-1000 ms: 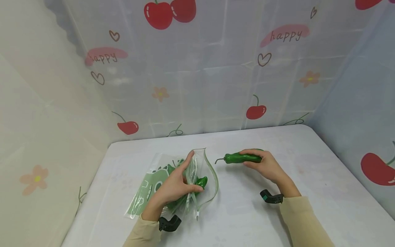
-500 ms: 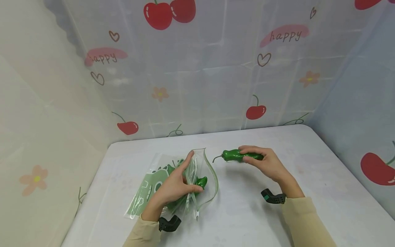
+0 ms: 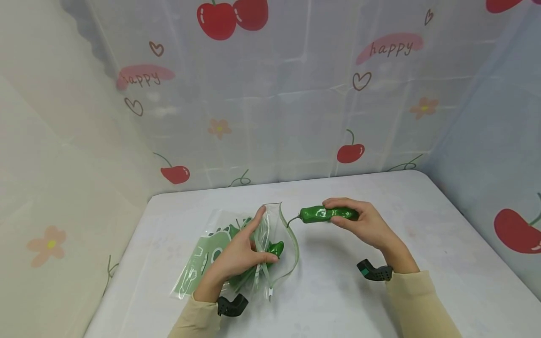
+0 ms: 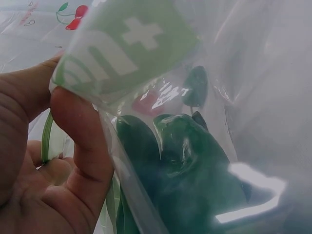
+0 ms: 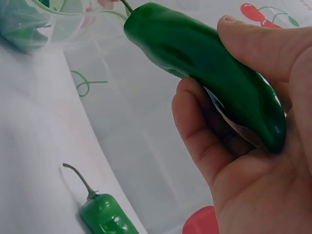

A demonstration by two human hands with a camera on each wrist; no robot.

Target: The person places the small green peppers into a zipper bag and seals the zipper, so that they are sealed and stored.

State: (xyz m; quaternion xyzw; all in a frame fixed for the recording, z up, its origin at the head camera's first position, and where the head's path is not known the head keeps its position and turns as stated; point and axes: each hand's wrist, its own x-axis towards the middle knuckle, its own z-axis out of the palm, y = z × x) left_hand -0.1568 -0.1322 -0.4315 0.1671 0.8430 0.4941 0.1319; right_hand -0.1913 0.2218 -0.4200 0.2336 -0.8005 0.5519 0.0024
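A clear zip bag (image 3: 197, 267) with a green print lies at the left of the table in the head view. Its mouth gapes rightward, and several green peppers (image 4: 190, 156) show through the plastic. My left hand (image 3: 238, 256) grips the bag near its mouth, thumb and index finger spread apart along the opening. One pepper tip (image 3: 276, 249) pokes out beside the thumb. Above the table, my right hand (image 3: 365, 223) holds a long green chili pepper (image 3: 313, 214) by its tip end. The pepper's stem points left and overlaps the bag's rim in the head view.
In the right wrist view another green pepper (image 5: 105, 214) lies on the table, hidden from the head view. The white table (image 3: 321, 300) is backed by a curtain (image 3: 279, 103) with cherry prints. Each wrist wears a black camera mount (image 3: 374, 271).
My right hand first lifts the pepper slightly, then brings it left, so its stem now reaches the bag's rim in view. The left hand and bag stay in place.
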